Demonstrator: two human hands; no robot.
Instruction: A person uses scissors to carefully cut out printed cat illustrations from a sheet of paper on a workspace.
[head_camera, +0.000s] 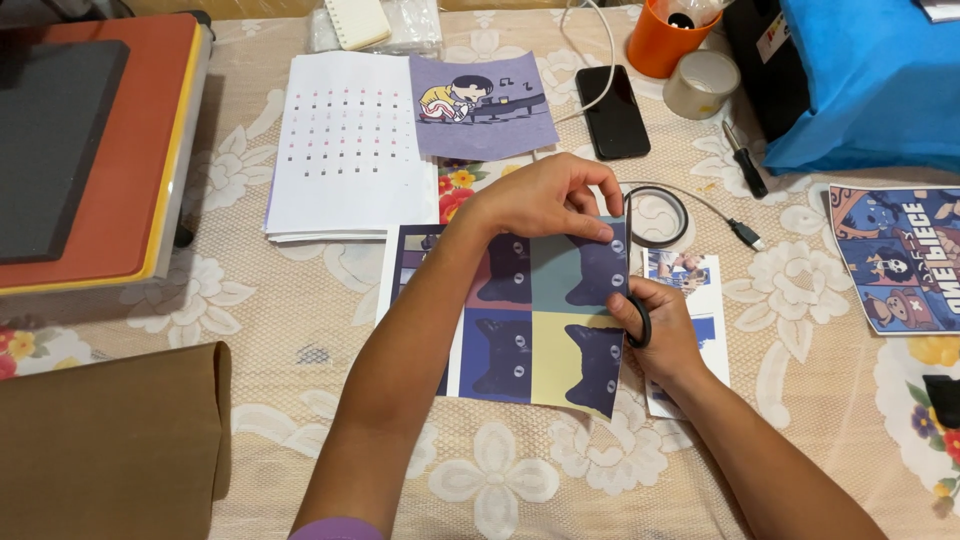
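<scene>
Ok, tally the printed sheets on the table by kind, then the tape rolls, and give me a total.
Cat-panel print, pinched by the left hand while the right hand works the scissors: 1
Purple cartoon print: 1
White dotted sheet: 1
Colourful poster print: 1
Small photo print: 1
Tape rolls (pale wide roll, thin dark ring): 2
Total: 7

Left hand (545, 200) pins cat print (530, 320); right hand (660, 330) works scissors (640, 322).
</scene>
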